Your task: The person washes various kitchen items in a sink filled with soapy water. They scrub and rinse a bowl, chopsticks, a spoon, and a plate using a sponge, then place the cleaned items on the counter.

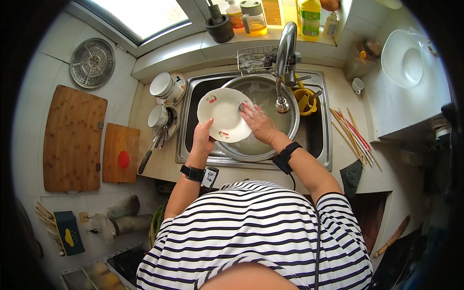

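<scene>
A white plate with red cherry designs [225, 115] is held over a wide metal basin of cloudy water [295, 123]. My left hand [203, 136] grips the plate's lower left rim, thumb on top. My right hand [259, 122] presses a small grey scrubbing pad or cloth [240, 106] against the plate's right side; most of the pad is hidden under the fingers. The basin sits in a stainless steel sink [328, 145]. Above its right part hangs the chrome faucet [286, 54], with no stream of water visible.
Stacked bowls [161, 85] and a bowl with cutlery [158, 116] stand left of the sink. A yellow container [308, 103] is in the sink's right side. Loose chopsticks [353, 134] and a dark cloth [351, 177] lie right. A wire rack [253, 59] is behind the basin.
</scene>
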The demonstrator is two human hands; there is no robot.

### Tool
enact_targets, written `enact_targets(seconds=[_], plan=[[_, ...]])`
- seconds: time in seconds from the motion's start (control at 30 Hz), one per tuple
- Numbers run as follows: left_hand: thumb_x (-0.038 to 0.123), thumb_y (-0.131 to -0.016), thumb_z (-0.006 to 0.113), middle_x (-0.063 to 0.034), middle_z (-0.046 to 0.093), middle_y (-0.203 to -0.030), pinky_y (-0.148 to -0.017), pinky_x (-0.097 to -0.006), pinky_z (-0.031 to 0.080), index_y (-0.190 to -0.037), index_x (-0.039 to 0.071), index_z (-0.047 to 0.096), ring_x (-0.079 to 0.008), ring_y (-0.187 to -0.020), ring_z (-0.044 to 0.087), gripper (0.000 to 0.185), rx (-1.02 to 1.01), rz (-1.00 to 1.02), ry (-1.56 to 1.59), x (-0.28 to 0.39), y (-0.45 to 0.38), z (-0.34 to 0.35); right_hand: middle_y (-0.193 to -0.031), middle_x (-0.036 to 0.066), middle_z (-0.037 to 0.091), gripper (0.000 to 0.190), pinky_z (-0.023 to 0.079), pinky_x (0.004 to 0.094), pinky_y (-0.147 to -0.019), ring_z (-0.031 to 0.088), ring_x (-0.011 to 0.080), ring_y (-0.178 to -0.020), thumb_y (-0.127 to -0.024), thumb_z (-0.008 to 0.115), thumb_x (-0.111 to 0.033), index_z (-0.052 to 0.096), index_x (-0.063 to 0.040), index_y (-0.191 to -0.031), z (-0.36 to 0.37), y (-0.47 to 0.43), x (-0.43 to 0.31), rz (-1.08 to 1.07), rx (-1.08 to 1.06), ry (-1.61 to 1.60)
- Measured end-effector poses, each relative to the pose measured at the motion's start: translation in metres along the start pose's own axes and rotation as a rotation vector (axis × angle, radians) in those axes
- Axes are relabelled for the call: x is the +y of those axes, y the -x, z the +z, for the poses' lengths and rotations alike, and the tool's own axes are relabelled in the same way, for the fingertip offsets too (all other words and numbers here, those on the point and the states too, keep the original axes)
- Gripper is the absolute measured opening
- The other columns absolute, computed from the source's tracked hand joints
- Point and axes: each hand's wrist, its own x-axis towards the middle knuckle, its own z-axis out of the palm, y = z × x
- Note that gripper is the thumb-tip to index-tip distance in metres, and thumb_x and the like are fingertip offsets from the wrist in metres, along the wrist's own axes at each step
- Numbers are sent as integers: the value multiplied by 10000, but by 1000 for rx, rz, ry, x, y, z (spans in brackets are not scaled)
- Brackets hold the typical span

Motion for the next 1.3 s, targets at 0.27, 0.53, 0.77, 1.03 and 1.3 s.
enact_targets(seconds=[0.27, 0.53, 0.77, 1.03, 1.3], plan=[[175, -882, 530, -53, 573, -1024, -737, -290, 473, -1168, 64, 489, -154, -952, 549, 310, -59, 174, -34, -25, 4, 28, -1277, 192, 477, 476, 398, 370, -976, 472, 318, -1173, -806, 533, -54, 433, -47, -1271, 18, -10, -68, 203, 114, -535], [199, -850, 555, -80, 624, -985, -638, -282, 543, -1148, 39, 509, -174, -831, 640, 341, -44, -86, -101, 6, -1, 10, -1235, 184, 513, 382, 381, 360, -986, 465, 308, -1180, -796, 518, -67, 520, -54, -1178, 3, 14, -10, 133, -89, -129], [154, -822, 524, -66, 593, -962, -583, -303, 528, -1178, 70, 473, -168, -797, 607, 369, -11, -112, -111, -25, -5, 25, -1237, 226, 491, 443, 419, 379, -938, 499, 347, -1123, -780, 567, -64, 488, -36, -1215, 13, 0, -52, 91, 100, -604], [327, -875, 496, -84, 609, -1024, -772, -368, 504, -1211, 42, 483, -206, -909, 612, 441, -78, -109, -75, 12, -19, 5, -1095, 174, 585, 331, 438, 378, -910, 563, 303, -1035, -791, 535, -41, 555, -68, -1121, 1, 18, -18, 96, 44, -369], [593, -879, 408, -76, 384, -1336, -899, -396, 370, -1364, 113, 341, -226, -1189, 393, 685, 177, -162, -254, -34, -16, 1, -1044, 84, 604, 417, 458, 323, -835, 569, 180, -907, -886, 578, -335, 528, 4, -1124, -10, -8, -20, 1026, 391, -1486]])
